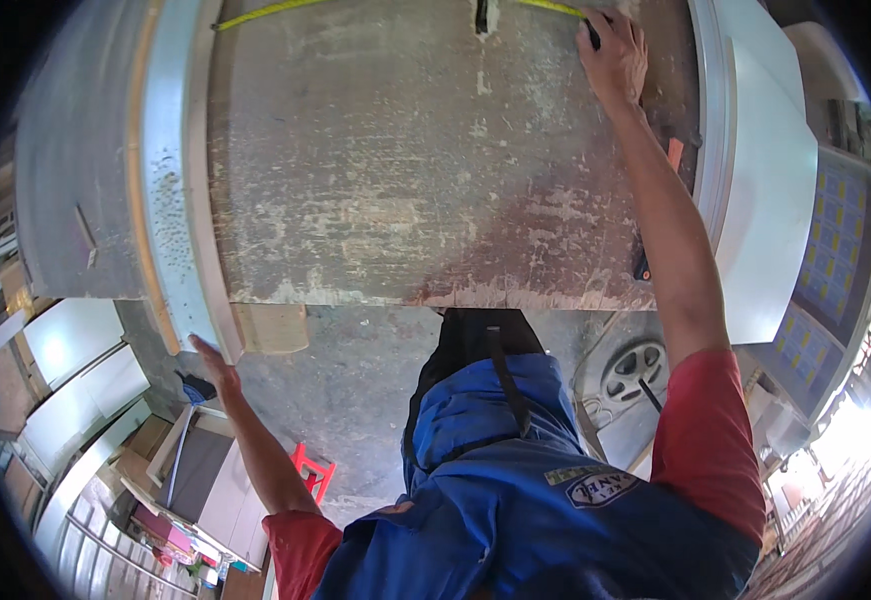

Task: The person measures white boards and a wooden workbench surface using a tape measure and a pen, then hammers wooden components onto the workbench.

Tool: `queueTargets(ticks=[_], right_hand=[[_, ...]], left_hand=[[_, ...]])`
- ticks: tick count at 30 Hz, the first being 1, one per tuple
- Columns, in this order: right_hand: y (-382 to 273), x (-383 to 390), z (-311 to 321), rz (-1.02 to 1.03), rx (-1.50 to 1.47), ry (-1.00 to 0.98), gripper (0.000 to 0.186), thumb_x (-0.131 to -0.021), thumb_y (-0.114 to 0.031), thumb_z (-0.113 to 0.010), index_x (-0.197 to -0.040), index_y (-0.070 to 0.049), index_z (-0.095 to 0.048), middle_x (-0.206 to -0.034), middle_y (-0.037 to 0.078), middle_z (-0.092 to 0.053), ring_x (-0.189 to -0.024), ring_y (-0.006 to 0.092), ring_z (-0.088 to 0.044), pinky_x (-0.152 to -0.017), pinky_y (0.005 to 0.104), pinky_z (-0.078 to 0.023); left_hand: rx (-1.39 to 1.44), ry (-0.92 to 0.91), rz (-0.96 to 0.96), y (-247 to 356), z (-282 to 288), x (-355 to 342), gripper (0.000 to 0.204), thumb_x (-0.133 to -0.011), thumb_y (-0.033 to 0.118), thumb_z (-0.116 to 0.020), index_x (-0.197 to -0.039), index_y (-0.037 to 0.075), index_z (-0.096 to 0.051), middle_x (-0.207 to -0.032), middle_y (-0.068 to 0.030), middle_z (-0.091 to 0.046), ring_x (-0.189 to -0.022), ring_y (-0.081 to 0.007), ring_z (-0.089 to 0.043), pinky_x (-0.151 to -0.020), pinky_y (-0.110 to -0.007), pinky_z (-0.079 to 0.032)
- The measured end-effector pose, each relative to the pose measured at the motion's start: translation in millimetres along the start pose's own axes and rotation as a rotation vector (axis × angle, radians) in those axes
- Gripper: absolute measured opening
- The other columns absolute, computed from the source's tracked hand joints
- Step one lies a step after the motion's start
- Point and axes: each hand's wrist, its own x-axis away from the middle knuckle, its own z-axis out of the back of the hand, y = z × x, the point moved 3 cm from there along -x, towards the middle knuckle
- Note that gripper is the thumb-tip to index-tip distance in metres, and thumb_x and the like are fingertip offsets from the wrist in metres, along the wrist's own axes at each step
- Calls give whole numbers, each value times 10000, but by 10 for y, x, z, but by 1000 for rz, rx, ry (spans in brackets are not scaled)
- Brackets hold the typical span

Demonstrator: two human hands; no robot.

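— Where's the tape measure (275, 10)?
— Stretched along the counter (405, 180) edge at twelve o'clock; right hand (615, 55) pins its end, fingers pressed flat. Left hand (210, 360), at eight o'clock, lies open on the pale board (180, 200)
— Risk?
— Tape could slip loose and snap back. Its case is cut off

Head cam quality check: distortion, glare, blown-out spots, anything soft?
Head view: strong fisheye, so the pale panel's straight edge bows near the rim, with black vignette in the corners. The lower right edge is blown out by daylight, and the white boards at left glare a little. The worn tabletop is evenly lit and sharp, as are the right hand on the yellow tape measure and the left hand.
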Motion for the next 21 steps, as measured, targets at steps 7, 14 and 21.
queueTargets(ticks=[7,14,21], right_hand=[[243,-25,-5,-52,-63,-29,304,-808,-190,-685,-1112,-211,-675,-1114,27,-605,-1021,301,-569,-889,435,-475],[479,-769,13,-123,-199,-260,278,-823,-175,-665,-1098,-206,-689,-1127,31,-630,-1002,309,-590,-894,406,-480],[787,-1191,-473,-190,-127,-286,296,-856,-195,-635,-1149,-195,-676,-1148,56,-633,-1042,318,-595,-918,413,-481]], left_hand=[[-418,29,347,501,-263,446,893,-942,545,-499,-1540,68,-37,-1517,-150,-329,-1302,-280,-447,-1042,-376,-365],[-525,43,3,-285,546,1373,789,-926,258,-602,-1533,53,-142,-1085,-138,-627,-1019,-196,-572,-948,-327,-423],[-196,-53,847,-1634,198,3244,817,-883,348,-667,-1520,230,-169,-1355,-104,-525,-1067,-279,-616,-861,-520,-441]])
